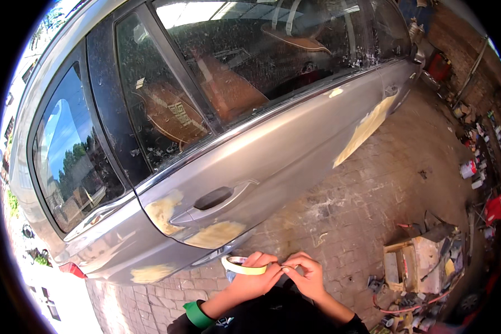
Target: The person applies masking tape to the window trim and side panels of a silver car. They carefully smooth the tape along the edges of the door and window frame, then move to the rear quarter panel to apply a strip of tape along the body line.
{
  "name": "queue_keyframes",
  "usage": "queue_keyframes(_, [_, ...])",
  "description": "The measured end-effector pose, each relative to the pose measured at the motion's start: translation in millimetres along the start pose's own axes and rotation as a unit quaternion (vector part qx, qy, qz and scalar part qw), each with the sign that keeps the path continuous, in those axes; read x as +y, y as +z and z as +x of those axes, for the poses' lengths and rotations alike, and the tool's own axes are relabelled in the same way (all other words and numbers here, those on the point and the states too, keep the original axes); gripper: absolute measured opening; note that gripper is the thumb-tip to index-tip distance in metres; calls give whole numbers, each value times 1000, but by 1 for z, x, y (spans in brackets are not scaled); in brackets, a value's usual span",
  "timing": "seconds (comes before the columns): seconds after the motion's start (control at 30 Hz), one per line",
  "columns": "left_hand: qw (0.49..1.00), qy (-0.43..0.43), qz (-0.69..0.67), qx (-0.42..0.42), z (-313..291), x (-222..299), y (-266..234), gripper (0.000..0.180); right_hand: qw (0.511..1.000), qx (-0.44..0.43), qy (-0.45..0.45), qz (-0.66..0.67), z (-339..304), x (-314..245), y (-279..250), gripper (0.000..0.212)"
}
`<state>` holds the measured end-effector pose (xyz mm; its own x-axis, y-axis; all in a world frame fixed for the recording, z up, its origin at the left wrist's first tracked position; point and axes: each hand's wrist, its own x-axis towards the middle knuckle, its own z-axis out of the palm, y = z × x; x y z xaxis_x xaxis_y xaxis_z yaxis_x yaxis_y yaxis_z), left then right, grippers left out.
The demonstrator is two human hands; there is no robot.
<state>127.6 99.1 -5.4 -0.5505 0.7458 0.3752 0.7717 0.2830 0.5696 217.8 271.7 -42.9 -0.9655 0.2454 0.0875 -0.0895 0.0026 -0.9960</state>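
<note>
You are holding both hands together at the near edge of the scene, just this side of the car (295,139). Your left hand (256,276) is carrying the tape (247,270), a pale yellow roll sitting at its left side, with the fingers curling against it; you cannot tell from here whether any are passing through the ring. The left thumb and forefinger are meeting the right hand (307,274) at the tips. The right hand's thumb and forefinger are pressing together, pinching something too small to make out. A green band (197,314) is circling your left wrist.

Beyond your hands, the car is stretching from the near left to the far right. Tan patches are showing on its grey paint: one patch (164,211) is lying left of the handle (214,199), another is spreading just below it, one is sitting on the near left panel, and a long one is running along the far right. Dust and spots are marking the window (250,72).

To the right, a worn box (423,261) is standing on the brick floor (339,217), holding odds and ends. A reddish hose (414,308) is curving around its near side.
</note>
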Motion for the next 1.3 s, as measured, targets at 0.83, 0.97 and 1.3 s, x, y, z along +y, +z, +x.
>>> queue_keyframes(0.83, [911,-219,-236,-257,239,-23,207,76,965,236,116,13,111,42,-253,7])
queue_keyframes(0.97, [931,-185,-226,-218,281,-27,229,77,966,246,83,-21,158,39,-305,7])
queue_keyframes(1.3, [929,-287,-153,-174,342,-25,225,69,979,201,31,-22,290,16,-358,12])
